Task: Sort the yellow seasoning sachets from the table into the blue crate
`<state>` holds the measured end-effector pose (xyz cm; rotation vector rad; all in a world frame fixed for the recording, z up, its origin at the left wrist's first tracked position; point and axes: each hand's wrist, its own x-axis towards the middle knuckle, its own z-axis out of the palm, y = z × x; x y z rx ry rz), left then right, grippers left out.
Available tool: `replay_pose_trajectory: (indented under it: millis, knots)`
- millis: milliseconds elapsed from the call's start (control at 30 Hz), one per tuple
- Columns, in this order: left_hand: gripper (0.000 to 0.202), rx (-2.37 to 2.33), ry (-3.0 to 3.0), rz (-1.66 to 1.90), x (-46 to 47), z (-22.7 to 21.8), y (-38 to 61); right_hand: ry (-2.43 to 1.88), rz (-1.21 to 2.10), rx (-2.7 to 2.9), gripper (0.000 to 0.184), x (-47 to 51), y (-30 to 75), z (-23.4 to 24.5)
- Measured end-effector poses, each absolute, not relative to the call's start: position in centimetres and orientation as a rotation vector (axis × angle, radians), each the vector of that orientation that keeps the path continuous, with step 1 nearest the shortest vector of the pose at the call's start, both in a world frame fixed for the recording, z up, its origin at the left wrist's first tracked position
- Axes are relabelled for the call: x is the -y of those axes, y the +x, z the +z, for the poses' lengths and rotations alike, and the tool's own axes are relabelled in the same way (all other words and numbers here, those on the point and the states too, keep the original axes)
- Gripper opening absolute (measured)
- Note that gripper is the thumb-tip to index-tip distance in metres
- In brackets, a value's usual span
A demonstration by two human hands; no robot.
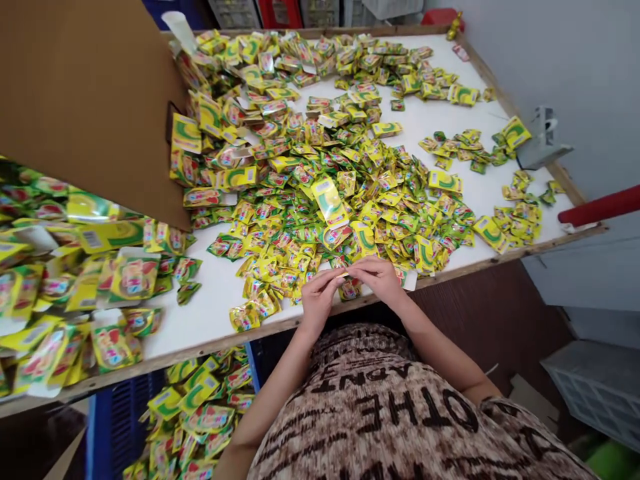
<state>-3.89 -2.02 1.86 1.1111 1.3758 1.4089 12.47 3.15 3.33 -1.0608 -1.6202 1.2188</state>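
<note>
Near the table's front edge, my left hand [320, 292] and my right hand [376, 279] meet at the fingertips. Both are closed in a pinch around a small printed carton [350, 289], whose front partly shows below the fingers. The fingers hide much of its upper end. Just beyond my hands lies a heap of small yellow-green packets [305, 233]. A flat yellow carton [330, 203] rests on top of that heap. Another yellow carton [364, 239] lies close to my right fingertips.
More filled cartons [235, 133] are piled at the back and left of the white table [215, 270]. A big brown cardboard box [95, 100] stands at the left. Below is a blue crate [117, 417] with cartons. A grey device [543, 140] sits at the right edge, near a red pole [600, 205].
</note>
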Motion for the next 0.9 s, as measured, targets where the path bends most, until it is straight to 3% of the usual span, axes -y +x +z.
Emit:
replay_pose_trajectory:
  millis: [133,300,433,600,767,900]
  knots:
    - [0.03,-1.361,1.084,1.403,2.0,1.7,-3.4,-1.105,1.162,1.62,0.018,-3.2,12.5,3.0]
    - [0.013,-1.304,1.279,1.387,1.6,2.0,-3.7,-1.095,1.191,1.595,0.023,-3.2,12.8,3.4]
    - [0.014,-1.293,1.265,1.359,1.3,2.2,-3.9,-1.116,1.287,1.622,0.022,-3.6,13.3,3.3]
    - [0.017,-1.276,1.484,1.401,1.8,2.0,-4.3,-0.897,1.058,1.823,0.006,-3.5,13.7,3.5]
    - [0.031,-1.209,1.742,1.414,3.5,0.9,-4.7,-0.854,0.836,1.918,0.017,-1.2,14.6,2.4]
    - [0.027,-1.17,1.758,1.203,4.1,0.1,-3.7,-0.879,0.804,1.953,0.019,0.5,15.7,2.2]
